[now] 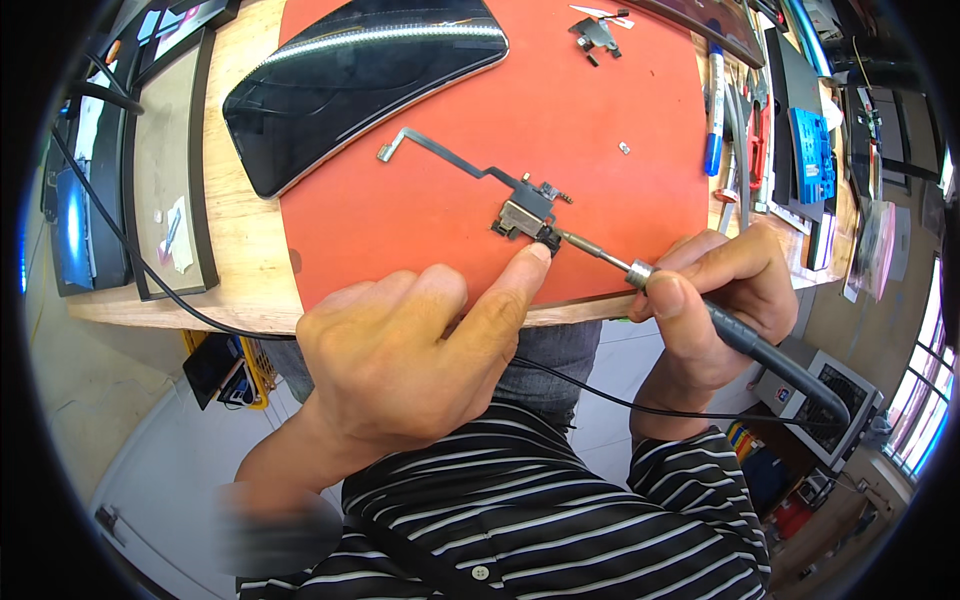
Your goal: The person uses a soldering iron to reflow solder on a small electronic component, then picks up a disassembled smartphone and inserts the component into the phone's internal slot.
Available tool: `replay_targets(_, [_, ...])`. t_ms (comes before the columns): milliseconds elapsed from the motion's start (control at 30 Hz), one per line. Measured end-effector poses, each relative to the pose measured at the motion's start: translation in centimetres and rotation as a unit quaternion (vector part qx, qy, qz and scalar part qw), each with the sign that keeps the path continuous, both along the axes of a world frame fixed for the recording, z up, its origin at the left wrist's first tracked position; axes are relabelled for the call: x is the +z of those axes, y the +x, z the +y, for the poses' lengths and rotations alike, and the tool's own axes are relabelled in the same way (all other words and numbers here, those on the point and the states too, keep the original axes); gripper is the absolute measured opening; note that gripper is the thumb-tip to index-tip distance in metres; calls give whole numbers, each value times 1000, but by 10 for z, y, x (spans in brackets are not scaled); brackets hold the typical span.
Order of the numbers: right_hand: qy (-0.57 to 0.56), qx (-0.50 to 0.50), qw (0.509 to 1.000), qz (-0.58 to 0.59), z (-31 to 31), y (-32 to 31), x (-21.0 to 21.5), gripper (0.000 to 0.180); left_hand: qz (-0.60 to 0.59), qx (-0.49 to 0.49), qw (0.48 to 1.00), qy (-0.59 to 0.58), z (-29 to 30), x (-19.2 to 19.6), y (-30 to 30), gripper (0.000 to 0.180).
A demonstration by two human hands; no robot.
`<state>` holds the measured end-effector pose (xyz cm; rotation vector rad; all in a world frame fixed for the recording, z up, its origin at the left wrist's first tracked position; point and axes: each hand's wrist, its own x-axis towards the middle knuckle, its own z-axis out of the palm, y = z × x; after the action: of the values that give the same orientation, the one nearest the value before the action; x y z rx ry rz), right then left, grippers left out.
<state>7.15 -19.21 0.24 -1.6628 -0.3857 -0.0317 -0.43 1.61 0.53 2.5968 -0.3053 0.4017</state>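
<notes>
My right hand (715, 290) is closed round the grey grip of a soldering iron (600, 252), its metal tip reaching left to a small phone part with a thin flex cable (525, 212). The part lies on the orange mat, and its dark ribbon runs up and left to a small metal end. With the index fingertip, my left hand (420, 345) pins the part's near right corner to the mat. The other fingers of this hand are curled in. The iron's tip is right beside that fingertip; whether it touches the part I cannot tell.
A dark phone screen (365, 85) lies at the upper left of the orange mat (400, 240). Another small part (597, 38) sits at the far edge. Pens and tools, among them a blue marker (714, 110), line the right side. The iron's black cord (640, 405) hangs across my lap.
</notes>
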Motion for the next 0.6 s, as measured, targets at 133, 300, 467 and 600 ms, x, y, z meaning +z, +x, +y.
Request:
replay_targets(133, [-14,-2,1000,0,0,1,0,27,-19,-2,1000,2,2,-6,-1,41])
replay_targets(300, [-14,-8,1000,-3,2,1,-1,26,-39,5,999,10,2,-8,0,42])
replay_targets(467, [-8,-8,1000,0,3,1,-1,26,-36,7,999,11,1,-8,0,40])
replay_targets(600, [-13,-7,1000,-3,2,1,-2,27,-36,9,999,6,1,-9,0,39])
